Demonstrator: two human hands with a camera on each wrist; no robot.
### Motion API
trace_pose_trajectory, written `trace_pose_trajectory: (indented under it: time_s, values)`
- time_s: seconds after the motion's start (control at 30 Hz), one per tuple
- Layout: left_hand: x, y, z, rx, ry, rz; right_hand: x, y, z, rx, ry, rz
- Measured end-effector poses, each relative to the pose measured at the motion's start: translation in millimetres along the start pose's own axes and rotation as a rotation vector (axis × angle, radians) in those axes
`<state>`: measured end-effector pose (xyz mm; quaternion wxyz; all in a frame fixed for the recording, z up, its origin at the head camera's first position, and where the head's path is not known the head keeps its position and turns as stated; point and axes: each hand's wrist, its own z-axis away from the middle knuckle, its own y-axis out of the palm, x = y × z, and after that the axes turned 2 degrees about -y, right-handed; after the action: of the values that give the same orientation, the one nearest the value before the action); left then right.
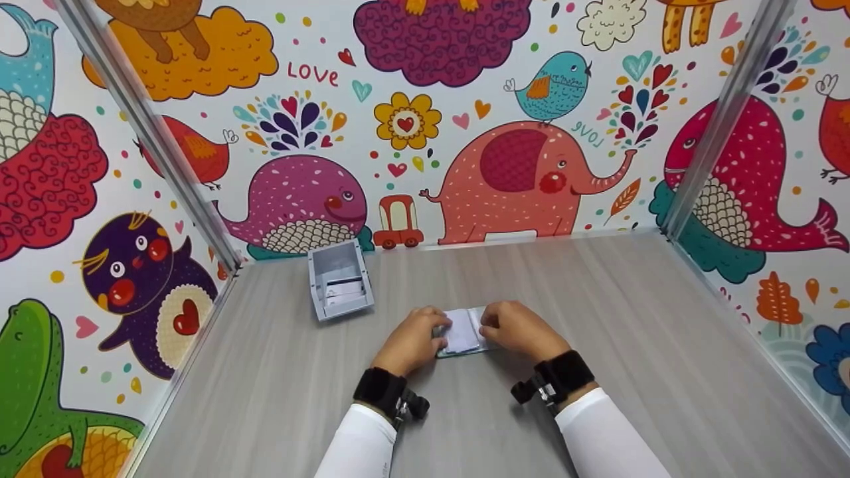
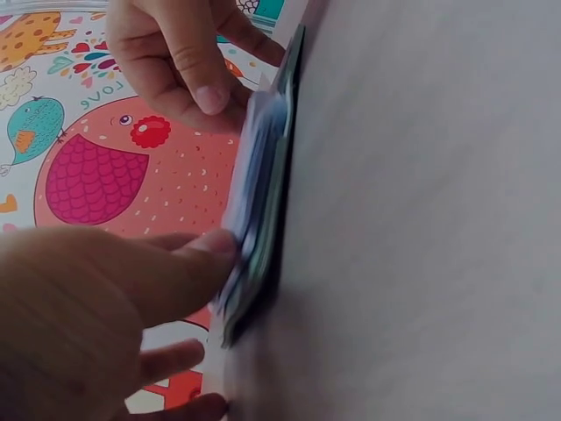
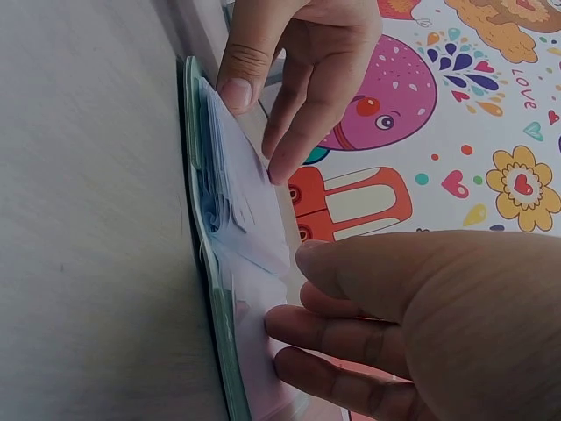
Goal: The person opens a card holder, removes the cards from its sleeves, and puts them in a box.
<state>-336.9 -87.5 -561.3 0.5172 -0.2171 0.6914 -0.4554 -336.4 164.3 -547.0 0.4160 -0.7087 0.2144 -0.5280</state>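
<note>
Looks light, floppy, probably slippery: small open booklet (image 1: 463, 332) of pale, plastic-looking sleeves (image 3: 244, 180)!
Touching with left fingers (image 3: 320, 105) and right fingers (image 3: 355, 338) parted; best gripped by the green cover edges (image 3: 226, 324).

The grey, wood-grained bench (image 1: 265, 398) carries an open-topped grey box (image 1: 350, 309) — farther back, on the left — and an open booklet (image 1: 461, 332) nearer the middle.

Lower centre: open booklet (image 1: 461, 333) is being held at left edge by left hand (image 1: 410, 340), being touched at right by right hand (image 1: 524, 330). Left of centre: cards (image 1: 344, 291) are being contained by grey box (image 1: 346, 310). Across top: cartoon-printed wall (image 1: 458, 93) is being met by wood-grain tabletop (image 1: 431, 279).
</note>
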Motion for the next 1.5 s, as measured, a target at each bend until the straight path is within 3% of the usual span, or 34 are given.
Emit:
trace_pose_trajectory:
  time_s: [0.17, 0.4, 0.9, 1.13, 1.4, 1.5]
  values:
    - [-2.1, -0.6, 0.5, -0.016, 0.032, 0.001, 0.5, 0.0, 0.3, -0.012, -0.012, 0.0]
    - [-2.0, 0.6, 1.8, -0.041, 0.135, -0.014, 1.0, 0.7, 0.1, -0.018, -0.028, 0.016]
    - [-2.5, 3.6, -1.1, -0.019, 0.092, 0.016, 2.4, -0.7, 0.0, -0.021, -0.014, 0.03]
    - [-3.8, 3.7, -1.2, -0.013, 0.077, 0.018, 16.6, -4.0, 0.7, -0.04, 0.024, 0.03]
    - [-2.6, 5.1, -0.2, -0.054, 0.116, 0.012, 33.9, -0.2, 3.4, -0.108, -0.153, 0.115]
    - [-3.1, 5.6, 0.3, -0.053, 0.116, 0.003, 33.0, 6.4, 3.9, -0.118, -0.169, 0.134]
